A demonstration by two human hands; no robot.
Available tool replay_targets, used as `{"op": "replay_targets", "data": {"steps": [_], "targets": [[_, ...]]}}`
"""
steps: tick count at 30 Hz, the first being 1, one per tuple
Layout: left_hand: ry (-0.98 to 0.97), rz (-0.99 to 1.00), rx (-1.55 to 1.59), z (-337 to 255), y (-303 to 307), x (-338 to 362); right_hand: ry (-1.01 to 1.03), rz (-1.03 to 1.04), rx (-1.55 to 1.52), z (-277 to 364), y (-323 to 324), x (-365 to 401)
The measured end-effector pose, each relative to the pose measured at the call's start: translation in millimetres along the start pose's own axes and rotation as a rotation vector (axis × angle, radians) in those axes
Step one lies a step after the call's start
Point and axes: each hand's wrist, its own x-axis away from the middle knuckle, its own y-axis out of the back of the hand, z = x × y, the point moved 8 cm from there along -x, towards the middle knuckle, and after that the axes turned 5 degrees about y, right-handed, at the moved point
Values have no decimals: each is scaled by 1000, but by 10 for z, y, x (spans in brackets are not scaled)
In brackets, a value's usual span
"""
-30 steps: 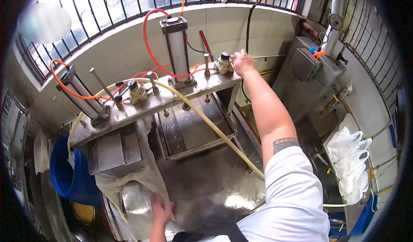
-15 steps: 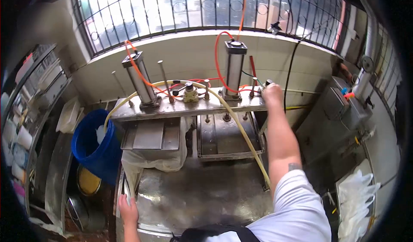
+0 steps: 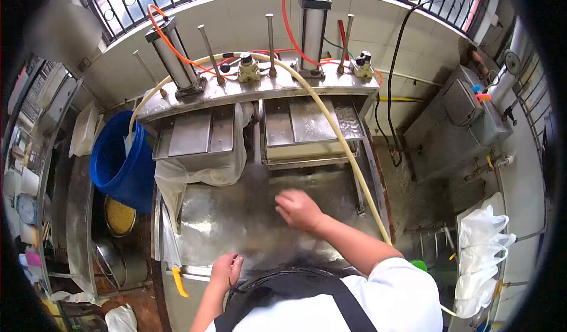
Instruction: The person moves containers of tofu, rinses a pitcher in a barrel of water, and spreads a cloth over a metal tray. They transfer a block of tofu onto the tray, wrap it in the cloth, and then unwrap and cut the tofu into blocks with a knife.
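My right hand (image 3: 298, 209), slightly blurred, is over the wet metal table (image 3: 230, 214) with its fingers curled; whether anything is in them cannot be made out. My left hand (image 3: 226, 269) is at the table's front edge, thumb apart from the fingers, nothing visible in it. Beyond them stands a two-cylinder press. Its right press plate (image 3: 313, 122) is raised over a metal tray, and a pale slab (image 3: 307, 151) shows beneath. The left press plate (image 3: 192, 132) sits over white cloth (image 3: 207, 174). A yellow-handled knife (image 3: 180, 282) lies along the table's left edge.
A beige hose (image 3: 331, 119) crosses in front of the press and down the table's right side. Left stand a blue barrel (image 3: 127, 155) and shelving. White plastic bags (image 3: 481, 255) hang at the right, near a metal cabinet (image 3: 449, 108).
My right hand has left the valve at the press's right end and come back over the table. The right press plate has risen. My left hand has moved right, away from the knife.
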Motion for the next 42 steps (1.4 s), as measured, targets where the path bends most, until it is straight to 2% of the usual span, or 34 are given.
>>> {"op": "replay_targets", "data": {"steps": [1,3,5,6,7,9,13,15,16,17,19,21,22,23,24,26,27,28,31,33,34,36,37,39,40,41,42], "targets": [[3,-3,-8,36,6,42,4,-87,104,-17,122,-143],[-13,-45,-26,83,91,167,-162,-42,259,-334,215,-432],[-5,-81,3,86,180,262,-450,413,394,-855,162,-648],[-11,-104,-2,89,219,307,-596,687,319,-1105,78,-628],[-16,-129,-6,99,255,353,-594,554,311,-1336,25,-609],[-10,-168,-1,95,291,420,-474,347,456,-1345,50,-595],[-5,-188,-1,114,179,494,-437,404,476,-1175,52,-533],[-28,-194,-8,19,203,492,-520,589,347,-863,74,-331],[-17,-173,-1,-40,196,480,-464,594,328,-628,107,-236],[-3,-143,10,-85,153,466,-350,487,327,-416,102,-104],[29,-75,56,-133,50,325,-261,481,275,-135,-80,308],[26,-81,146,-184,-59,136,-209,672,171,95,-461,812],[21,-57,140,-161,-203,11,-69,428,95,387,-385,1010],[-8,-139,130,-129,-293,-125,-10,373,2,552,-373,1142],[-37,-224,122,-149,-320,-211,-43,381,-67,728,-278,1206],[26,-135,154,-314,-430,-278,-97,392,-145,966,-35,1316],[91,-70,191,-345,-523,-290,-116,205,-148,935,214,1287],[-7,-99,159,-434,-559,-257,-133,21,-148,867,438,1294],[92,-19,62,-379,-668,-98,-274,-238,99,459,976,1453],[130,78,-38,-430,-680,75,-473,-166,262,172,1184,1664],[148,70,-47,-457,-701,166,-478,-162,260,95,1223,1777],[163,63,-61,-486,-706,218,-566,-277,536,-70,1370,2035],[179,52,-49,-488,-704,233,-570,-274,537,-161,1345,2152],[196,44,-26,-463,-768,250,-802,-238,504,-434,1365,2429],[180,28,0,-417,-787,241,-956,-177,309,-599,1319,2552],[164,8,27,-391,-803,230,-951,-176,314,-680,1368,2542],[164,6,32,-400,-809,231,-1026,-144,195,-837,1332,2588]]}}
